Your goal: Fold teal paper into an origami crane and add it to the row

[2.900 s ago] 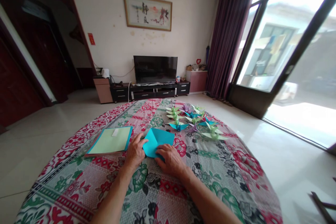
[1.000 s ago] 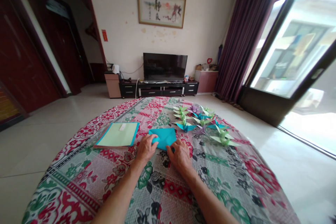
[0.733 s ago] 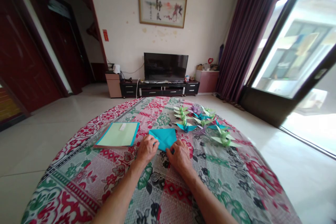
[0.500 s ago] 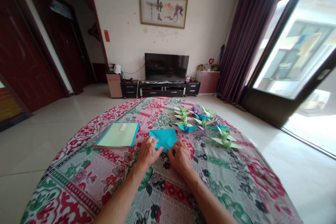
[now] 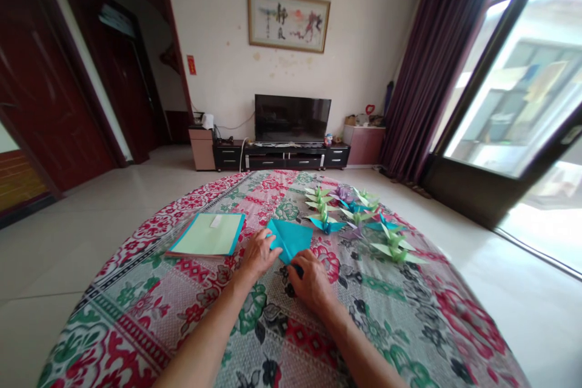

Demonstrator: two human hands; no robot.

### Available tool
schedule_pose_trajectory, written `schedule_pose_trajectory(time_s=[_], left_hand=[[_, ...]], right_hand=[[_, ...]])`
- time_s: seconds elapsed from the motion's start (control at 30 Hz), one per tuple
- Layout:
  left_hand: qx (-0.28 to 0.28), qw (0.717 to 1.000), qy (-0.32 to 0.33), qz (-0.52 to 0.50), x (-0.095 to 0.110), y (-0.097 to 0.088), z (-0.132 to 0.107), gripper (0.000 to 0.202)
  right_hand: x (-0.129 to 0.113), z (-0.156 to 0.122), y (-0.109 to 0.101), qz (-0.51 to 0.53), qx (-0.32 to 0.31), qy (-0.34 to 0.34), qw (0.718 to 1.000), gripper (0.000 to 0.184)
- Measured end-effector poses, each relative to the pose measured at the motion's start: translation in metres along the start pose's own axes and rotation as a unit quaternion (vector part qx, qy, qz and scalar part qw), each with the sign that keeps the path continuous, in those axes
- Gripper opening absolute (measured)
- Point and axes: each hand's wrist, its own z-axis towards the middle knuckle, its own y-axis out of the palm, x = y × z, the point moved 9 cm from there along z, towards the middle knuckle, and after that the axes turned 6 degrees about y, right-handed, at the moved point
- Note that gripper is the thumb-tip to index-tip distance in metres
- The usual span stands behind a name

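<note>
A folded sheet of blue origami paper (image 5: pixel 295 237) lies on the patterned tablecloth in front of me, with creases running across it. My left hand (image 5: pixel 258 253) grips its left edge, thumb on top and fingers bent over the side. At the near right corner my right hand (image 5: pixel 313 279) is closed, pinching the paper; its fingertips are partly hidden behind the knuckles. To the left lies a stack of origami paper (image 5: pixel 207 236), pale green on top with blue edges and a small white slip on it.
Several folded paper cranes (image 5: pixel 327 224) in green, blue and purple stand in rows at the right of the round table. The patterned tablecloth (image 5: pixel 191 339) covers it. Beyond are a television (image 5: pixel 292 120) on a low black cabinet (image 5: pixel 268 162) and a glass door (image 5: pixel 500 115) at right.
The blue paper has turned slightly, its far left corner now pointing up. My right hand has shifted a little down at the near corner. The whole view has swung slightly left.
</note>
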Motion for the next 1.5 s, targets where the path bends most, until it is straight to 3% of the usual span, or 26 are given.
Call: schedule_pose_trajectory(time_s=[0.2, 0.4, 0.5, 0.77, 1.17, 1.5], left_hand=[[0.012, 1.000, 0.009, 0.011, -0.001, 0.002, 0.002, 0.028], [0.048, 0.996, 0.061, 0.046, 0.024, -0.008, 0.000, 0.015], [0.044, 0.996, 0.059, 0.042, 0.028, -0.007, -0.001, 0.022], [0.061, 0.998, 0.014, 0.028, 0.008, 0.002, -0.007, 0.021], [0.022, 0.998, 0.034, 0.056, 0.015, 0.005, -0.010, 0.038], [0.028, 0.998, 0.053, 0.012, 0.017, 0.003, -0.005, 0.033]], right_hand=[[0.006, 0.000, -0.004, 0.034, -0.024, -0.012, 0.999, 0.016], [0.012, 0.002, -0.009, 0.013, -0.015, -0.024, 1.000, 0.016], [0.012, 0.002, -0.008, -0.004, -0.013, -0.027, 1.000, 0.017], [0.009, 0.002, -0.004, -0.040, -0.026, -0.030, 0.998, 0.011], [0.002, -0.002, -0.001, -0.048, -0.027, -0.016, 0.998, 0.013], [0.005, -0.002, -0.001, 0.007, -0.029, -0.022, 0.999, 0.010]])
